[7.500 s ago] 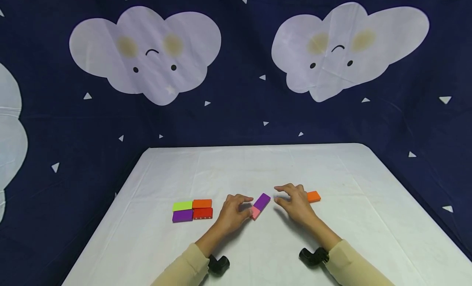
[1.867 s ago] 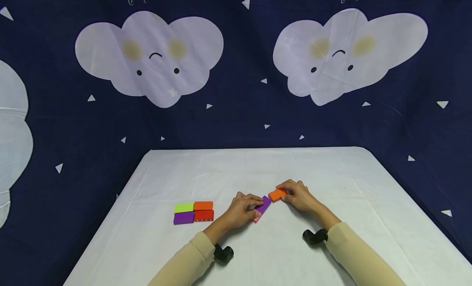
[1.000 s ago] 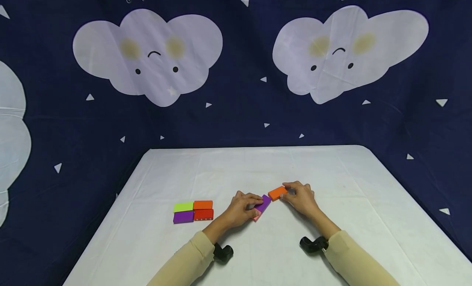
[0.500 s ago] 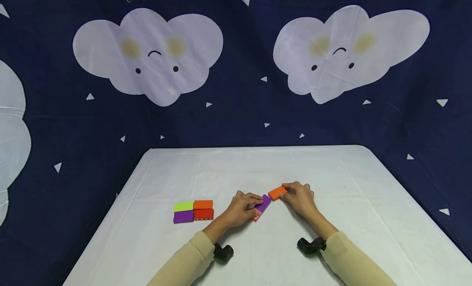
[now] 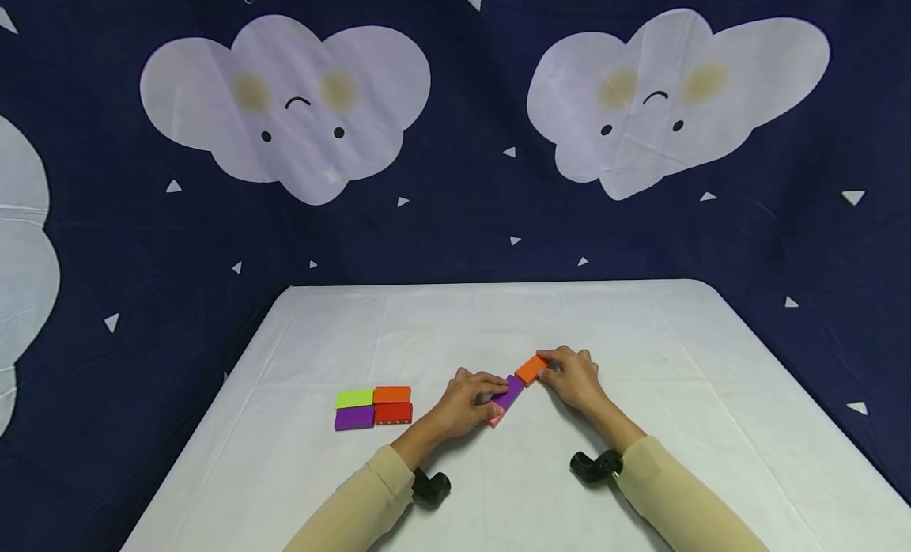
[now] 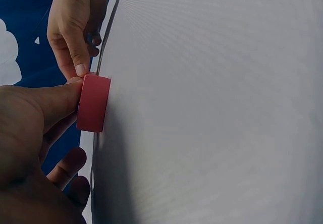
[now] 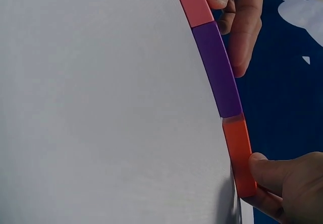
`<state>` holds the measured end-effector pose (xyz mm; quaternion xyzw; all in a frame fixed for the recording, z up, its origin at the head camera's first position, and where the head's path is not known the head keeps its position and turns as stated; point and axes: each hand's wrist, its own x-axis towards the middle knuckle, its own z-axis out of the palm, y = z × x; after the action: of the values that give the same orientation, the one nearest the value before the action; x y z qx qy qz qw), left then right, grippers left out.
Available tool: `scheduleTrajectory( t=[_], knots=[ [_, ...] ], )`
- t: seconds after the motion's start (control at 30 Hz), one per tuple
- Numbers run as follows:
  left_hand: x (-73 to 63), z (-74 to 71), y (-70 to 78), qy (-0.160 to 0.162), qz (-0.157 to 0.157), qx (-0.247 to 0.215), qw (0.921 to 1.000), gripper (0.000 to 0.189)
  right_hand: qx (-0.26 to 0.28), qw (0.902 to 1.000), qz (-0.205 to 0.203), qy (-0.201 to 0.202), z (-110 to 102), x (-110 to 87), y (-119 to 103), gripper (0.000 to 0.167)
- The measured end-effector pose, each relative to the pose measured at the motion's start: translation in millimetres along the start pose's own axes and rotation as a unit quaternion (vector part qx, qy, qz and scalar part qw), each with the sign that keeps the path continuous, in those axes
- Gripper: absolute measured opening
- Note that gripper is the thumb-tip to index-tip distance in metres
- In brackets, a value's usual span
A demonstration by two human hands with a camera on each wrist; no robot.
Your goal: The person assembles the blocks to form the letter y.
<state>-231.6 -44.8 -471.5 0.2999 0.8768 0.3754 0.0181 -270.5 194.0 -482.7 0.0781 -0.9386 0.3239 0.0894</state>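
Observation:
In the head view, three rectangular blocks lie end to end in a slanted row. The pink block (image 5: 497, 418) is nearest, the purple block (image 5: 509, 390) is in the middle, and the orange block (image 5: 530, 368) is farthest. My left hand (image 5: 459, 406) holds the near part of the row, thumb at the pink block and fingers over the purple one. My right hand (image 5: 578, 380) pinches the orange block at its far end, between thumb and fingers. From the right wrist, the orange block (image 7: 238, 156) meets the end of the purple block (image 7: 218, 70) and nearly lines up with it.
Left of the hands sits a two-by-two group: a lime block (image 5: 354, 398), another orange block (image 5: 392, 395), another purple block (image 5: 354, 418) and a red block (image 5: 393, 414) with white dots. A white cloth covers the table (image 5: 427, 323). Behind hangs a dark blue cloud-print curtain (image 5: 470, 220).
The orange block has come leftward from the right, carried by my right hand to the purple block's end. Lately it has turned into line with the row. My left hand has closed over the purple block.

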Motion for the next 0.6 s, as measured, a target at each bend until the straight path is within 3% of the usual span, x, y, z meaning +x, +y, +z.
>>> scheduleTrajectory(
  t=[0.2,0.6],
  knots=[
    [0.1,0.4,-0.7,0.002,0.004,0.000,1.0000,0.034,-0.002,0.9998,-0.021,0.003,1.7,2.5,-0.8,0.034],
    [0.2,1.9,-2.1,0.004,0.008,0.000,1.0000,0.033,0.005,0.9995,-0.027,-0.014,5.0,6.7,-0.4,0.034]
  ],
)
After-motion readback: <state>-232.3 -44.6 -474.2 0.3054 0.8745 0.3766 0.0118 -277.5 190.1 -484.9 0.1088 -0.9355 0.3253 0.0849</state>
